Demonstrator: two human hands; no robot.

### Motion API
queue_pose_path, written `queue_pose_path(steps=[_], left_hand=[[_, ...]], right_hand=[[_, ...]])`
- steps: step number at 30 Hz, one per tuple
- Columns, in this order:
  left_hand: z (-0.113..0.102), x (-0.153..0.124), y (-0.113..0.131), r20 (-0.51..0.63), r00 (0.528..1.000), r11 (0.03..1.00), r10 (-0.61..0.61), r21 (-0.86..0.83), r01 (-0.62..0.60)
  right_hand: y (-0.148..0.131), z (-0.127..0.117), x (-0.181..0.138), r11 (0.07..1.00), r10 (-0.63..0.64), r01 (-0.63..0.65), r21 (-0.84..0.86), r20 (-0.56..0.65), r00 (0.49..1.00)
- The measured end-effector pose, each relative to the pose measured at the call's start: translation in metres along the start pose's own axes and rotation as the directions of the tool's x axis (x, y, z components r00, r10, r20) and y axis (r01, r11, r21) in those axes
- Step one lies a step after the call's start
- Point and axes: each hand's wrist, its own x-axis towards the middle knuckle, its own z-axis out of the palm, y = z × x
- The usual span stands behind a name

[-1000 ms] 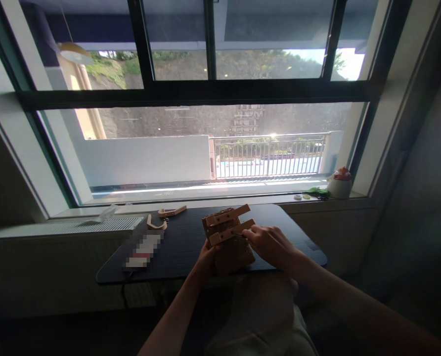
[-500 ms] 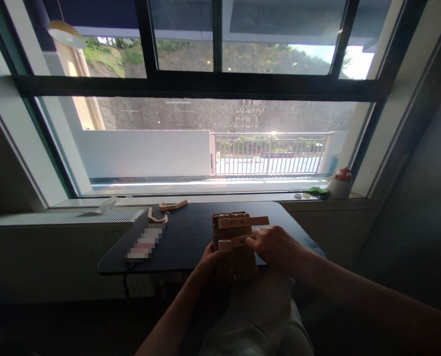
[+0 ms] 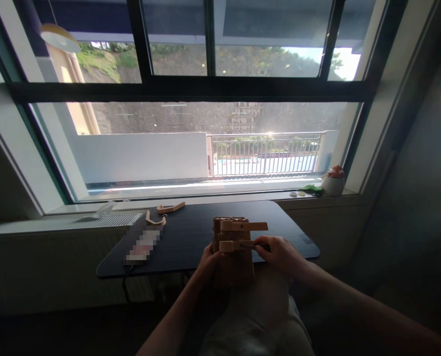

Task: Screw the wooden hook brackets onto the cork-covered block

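Observation:
A brown wooden block assembly [image 3: 233, 257] with two pale wooden bars across its top stands at the near edge of the dark table [image 3: 191, 237]. My left hand [image 3: 207, 259] grips its left side. My right hand [image 3: 280, 254] is closed in a pinch on the right end of the lower wooden bar [image 3: 239, 244]; a thin dark thing shows at my fingertips, too small to name. The upper bar [image 3: 244, 226] sticks out to the right, untouched.
Two loose curved wooden pieces [image 3: 155, 221] [image 3: 171, 207] lie at the table's back left, beside a blurred flat item [image 3: 143, 245]. A white radiator grille [image 3: 94, 221] runs left under the window sill. A small white pot [image 3: 332, 183] sits on the sill at right.
The wooden assembly was turned from a slant to face me squarely and drawn nearer the table edge. My right hand slid from its top to the lower bar's right end.

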Motion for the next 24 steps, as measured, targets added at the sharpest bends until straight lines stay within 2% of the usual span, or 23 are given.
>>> queue_pose_path(steps=[3, 5, 9, 11, 13, 16, 19, 21, 24], left_hand=[[-0.001, 0.002, -0.003, -0.021, 1.0, 1.0, 0.006, 0.001, -0.006], [-0.002, 0.004, -0.005, -0.038, 0.999, 1.0, 0.004, 0.013, -0.003], [-0.005, 0.005, -0.007, -0.08, 0.997, 0.997, 0.0, 0.073, 0.006], [-0.004, 0.005, -0.006, -0.088, 0.996, 0.996, -0.001, 0.086, 0.008], [-0.002, 0.003, -0.004, -0.074, 0.997, 0.996, 0.001, 0.084, 0.005], [0.0, 0.0, -0.001, -0.028, 1.0, 0.998, 0.008, 0.067, -0.006], [0.001, -0.001, -0.001, -0.013, 1.0, 0.999, 0.016, 0.051, -0.015], [0.001, 0.0, -0.002, -0.04, 0.999, 0.999, 0.012, 0.054, -0.009], [0.0, 0.003, -0.003, -0.076, 0.997, 0.998, -0.024, 0.054, 0.028]], right_hand=[[-0.004, -0.006, 0.002, 0.991, -0.065, 0.067, -0.12, 0.015, 0.998], [-0.013, -0.011, 0.004, 0.944, -0.18, 0.185, -0.274, 0.041, 0.983], [-0.027, -0.012, 0.008, 0.761, -0.443, 0.461, -0.457, 0.153, 0.883], [-0.026, -0.01, 0.01, 0.727, -0.486, 0.512, -0.457, 0.182, 0.855], [-0.02, -0.008, 0.011, 0.787, -0.439, 0.463, -0.408, 0.158, 0.885], [-0.008, -0.002, 0.01, 0.942, -0.225, 0.231, -0.244, 0.049, 0.973], [-0.001, 0.003, 0.009, 0.998, -0.033, 0.032, -0.062, -0.022, 0.999], [-0.003, 0.003, 0.008, 0.999, -0.001, 0.0, -0.036, -0.02, 1.0], [-0.013, -0.007, 0.009, 0.989, -0.036, 0.039, -0.14, 0.024, 0.999]])
